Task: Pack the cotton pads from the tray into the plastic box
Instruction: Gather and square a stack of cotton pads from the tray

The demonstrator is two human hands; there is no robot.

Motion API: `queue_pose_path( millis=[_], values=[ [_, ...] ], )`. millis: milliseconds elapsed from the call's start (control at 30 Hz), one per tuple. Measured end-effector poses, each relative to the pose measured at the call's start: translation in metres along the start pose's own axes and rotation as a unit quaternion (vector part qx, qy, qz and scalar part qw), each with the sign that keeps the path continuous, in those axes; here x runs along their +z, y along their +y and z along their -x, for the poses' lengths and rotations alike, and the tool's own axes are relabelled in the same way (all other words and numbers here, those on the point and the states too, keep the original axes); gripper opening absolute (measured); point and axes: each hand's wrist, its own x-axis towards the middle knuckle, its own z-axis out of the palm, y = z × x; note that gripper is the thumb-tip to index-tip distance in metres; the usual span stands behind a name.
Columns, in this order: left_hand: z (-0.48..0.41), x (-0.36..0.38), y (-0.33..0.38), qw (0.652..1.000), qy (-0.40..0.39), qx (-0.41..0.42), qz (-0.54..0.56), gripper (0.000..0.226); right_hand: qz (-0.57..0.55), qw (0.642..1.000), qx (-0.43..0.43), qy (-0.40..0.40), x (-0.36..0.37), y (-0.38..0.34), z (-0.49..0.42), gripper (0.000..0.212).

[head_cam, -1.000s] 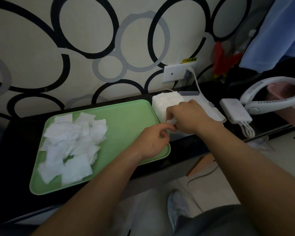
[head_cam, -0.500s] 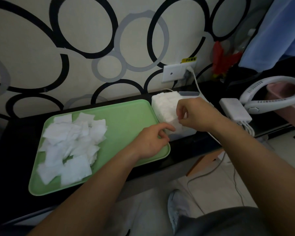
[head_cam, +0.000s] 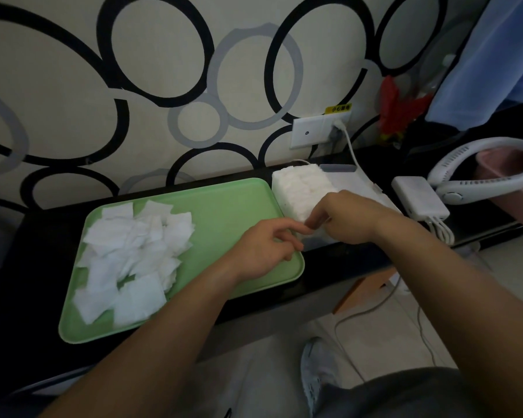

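A green tray [head_cam: 224, 203] lies on the black tabletop, with several loose white cotton pads [head_cam: 133, 251] piled on its left half. Just right of the tray stands the clear plastic box [head_cam: 319, 243], filled with an upright stack of cotton pads [head_cam: 299, 188]. My right hand [head_cam: 347, 218] sits at the front end of that stack, its fingertips pinched together on a pad there. Over the tray's front right corner, my left hand [head_cam: 263, 248] is loosely curled and holds nothing, its index finger stretched toward the right hand's fingertips.
A flat white lid [head_cam: 357, 182] lies behind my right hand. Farther right are a white power bank [head_cam: 420, 197] with cables, a white neck fan [head_cam: 477, 173] and a pink tub [head_cam: 514, 167]. A cable runs from the wall socket [head_cam: 314, 131]. The table's front edge is close below my wrists.
My right hand went from the stack's front up to its side, then back down to the front end. My left hand stayed over the tray corner, fingers slightly more spread.
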Motion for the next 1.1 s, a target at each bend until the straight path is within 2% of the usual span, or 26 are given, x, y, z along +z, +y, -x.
queue_pose_path(
  millis=[100, 167, 333, 433, 533, 667, 767, 833, 933, 1000, 1033, 1100],
  values=[
    [0.008, -0.013, 0.001, 0.999, 0.038, -0.002, 0.020, 0.042, 0.005, 0.998, 0.026, 0.052, -0.005, -0.006, 0.001, 0.034],
    [0.014, -0.026, 0.000, 0.997, 0.076, -0.011, 0.027, 0.037, -0.036, 0.993, 0.033, 0.108, -0.010, -0.017, 0.000, 0.038],
    [0.029, -0.062, -0.009, 0.983, 0.176, -0.034, 0.027, 0.028, -0.114, 0.973, -0.033, 0.200, 0.000, -0.059, -0.009, 0.026],
    [0.045, -0.085, -0.017, 0.975, 0.213, -0.056, 0.019, 0.023, -0.063, 0.979, -0.036, 0.189, 0.008, -0.084, -0.022, 0.019],
    [0.059, -0.103, -0.024, 0.970, 0.231, -0.075, 0.019, 0.022, -0.013, 0.988, -0.008, 0.151, 0.014, -0.088, -0.036, 0.022],
    [0.072, -0.120, -0.033, 0.968, 0.233, -0.092, 0.022, 0.018, -0.137, 0.984, -0.016, 0.115, 0.022, -0.089, -0.045, 0.022],
    [0.070, -0.118, -0.039, 0.971, 0.217, -0.103, 0.001, 0.016, -0.254, 0.961, -0.008, 0.113, 0.022, -0.092, -0.044, 0.026],
    [0.065, -0.111, -0.041, 0.976, 0.195, -0.098, -0.018, 0.031, -0.333, 0.937, -0.008, 0.101, 0.021, -0.095, -0.042, 0.026],
    [0.058, -0.094, -0.029, 0.987, 0.127, -0.082, -0.053, 0.078, -0.442, 0.894, -0.033, 0.073, 0.017, -0.097, -0.035, 0.026],
    [0.052, -0.083, -0.020, 0.993, 0.097, -0.057, -0.037, 0.097, -0.500, 0.862, -0.059, 0.063, 0.015, -0.095, -0.033, 0.028],
    [0.051, -0.079, -0.015, 0.994, 0.094, -0.053, -0.001, 0.100, -0.522, 0.848, -0.069, 0.061, 0.014, -0.094, -0.032, 0.028],
    [0.046, -0.072, -0.004, 0.980, 0.096, -0.071, 0.161, 0.092, -0.554, 0.826, -0.080, 0.061, 0.011, -0.088, -0.030, 0.027]
  ],
)
